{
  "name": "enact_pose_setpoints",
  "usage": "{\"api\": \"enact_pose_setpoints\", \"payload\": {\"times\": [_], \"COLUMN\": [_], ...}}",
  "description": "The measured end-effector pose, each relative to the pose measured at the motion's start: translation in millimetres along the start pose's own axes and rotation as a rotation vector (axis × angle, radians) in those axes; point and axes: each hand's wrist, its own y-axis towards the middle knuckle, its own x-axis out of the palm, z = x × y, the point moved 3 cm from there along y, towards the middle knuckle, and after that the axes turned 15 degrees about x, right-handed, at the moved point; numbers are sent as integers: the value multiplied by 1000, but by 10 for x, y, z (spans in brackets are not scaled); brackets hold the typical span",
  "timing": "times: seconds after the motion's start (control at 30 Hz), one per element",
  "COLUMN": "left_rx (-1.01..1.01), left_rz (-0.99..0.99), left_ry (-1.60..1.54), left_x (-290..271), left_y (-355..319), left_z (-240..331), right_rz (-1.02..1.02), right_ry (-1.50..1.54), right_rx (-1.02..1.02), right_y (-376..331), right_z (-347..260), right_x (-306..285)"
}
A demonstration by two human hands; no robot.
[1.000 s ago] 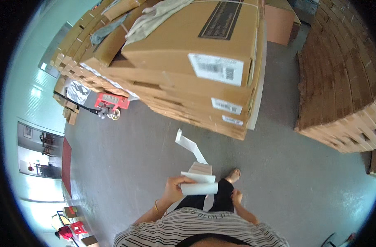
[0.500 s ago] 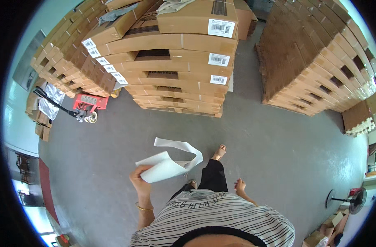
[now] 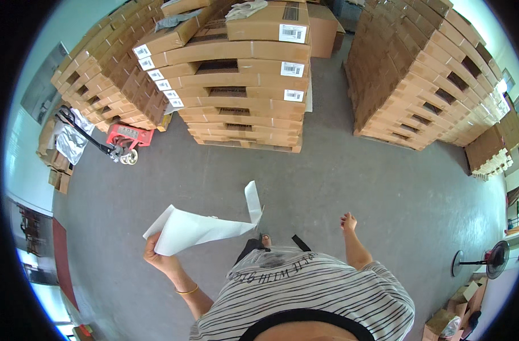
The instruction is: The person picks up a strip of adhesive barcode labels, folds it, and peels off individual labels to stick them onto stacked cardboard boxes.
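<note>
A long white paper strip (image 3: 199, 230) hangs bent and folded in front of my body, one narrow end curling up to the right. My left hand (image 3: 159, 257) is closed around its left end. Part of the fingers is hidden behind the paper. My right hand (image 3: 348, 221) is held out over the floor on the right, loosely curled with its fingers partly apart. Nothing shows in it. The nearest cardboard boxes (image 3: 271, 85), stacked on a wooden pallet, stand ahead with white labels (image 3: 293, 69) on their corners.
Another box stack (image 3: 111, 74) rises at the far left, with a red pallet jack (image 3: 128, 134) before it. A tall stack (image 3: 418, 85) stands at the right. Grey floor (image 3: 310, 176) lies between. At the lower right are a black fan (image 3: 497, 260) and loose cartons (image 3: 455, 310).
My left hand has moved left with the paper strip, which has stretched out and swung. My right hand has moved out to the right and up. The stacks sit slightly higher in view.
</note>
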Motion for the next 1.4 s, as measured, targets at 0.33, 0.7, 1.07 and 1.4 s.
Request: {"api": "enact_pose_setpoints", "payload": {"times": [0.33, 0.7, 1.07, 1.4], "left_rx": [64, -13, -3, -39], "left_rz": [-77, 35, 109, 187], "left_ry": [25, 56, 84, 120], "left_x": [166, -462, -675, -913], "left_y": [-759, -1304, -1335, -1295], "left_z": [878, 1367, 1577, 1446], "right_rz": [-343, -19, -386, -452], "right_ry": [-423, -510, -610, -852], "right_rx": [202, 441, 206, 152], "right_y": [-492, -71, -168, -344], "right_z": [937, 1170, 788, 713], "right_x": [-571, -2652, -1023, -517]}}
